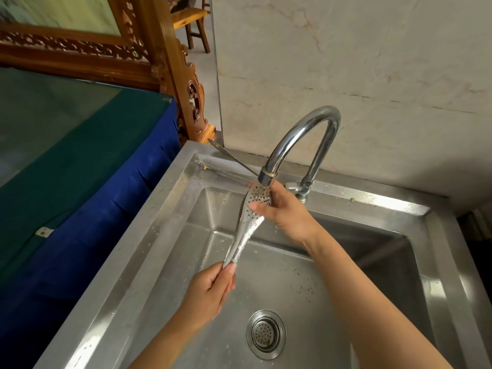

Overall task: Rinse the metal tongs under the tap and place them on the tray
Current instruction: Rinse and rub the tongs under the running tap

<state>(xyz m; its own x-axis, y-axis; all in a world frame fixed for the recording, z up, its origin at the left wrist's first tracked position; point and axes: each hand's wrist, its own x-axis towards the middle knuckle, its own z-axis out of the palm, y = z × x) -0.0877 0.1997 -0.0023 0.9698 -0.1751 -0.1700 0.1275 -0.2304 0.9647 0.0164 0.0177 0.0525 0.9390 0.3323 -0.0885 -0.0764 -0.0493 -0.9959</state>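
The metal tongs (243, 233) are shiny, with a perforated spoon-shaped head, and slant over the steel sink (165, 225). Their head sits right under the spout of the curved chrome tap (298, 137), and water wets the metal. My left hand (210, 291) pinches the lower handle end. My right hand (285, 209) wraps around the perforated head from the right, thumb on its face. No tray is in view.
A round drain strainer (266, 334) lies in the basin floor. A thin metal utensil (229, 155) rests on the sink's back left corner. A blue and green covered surface (80, 161) borders the sink on the left. A marble wall (372, 75) stands behind the tap.
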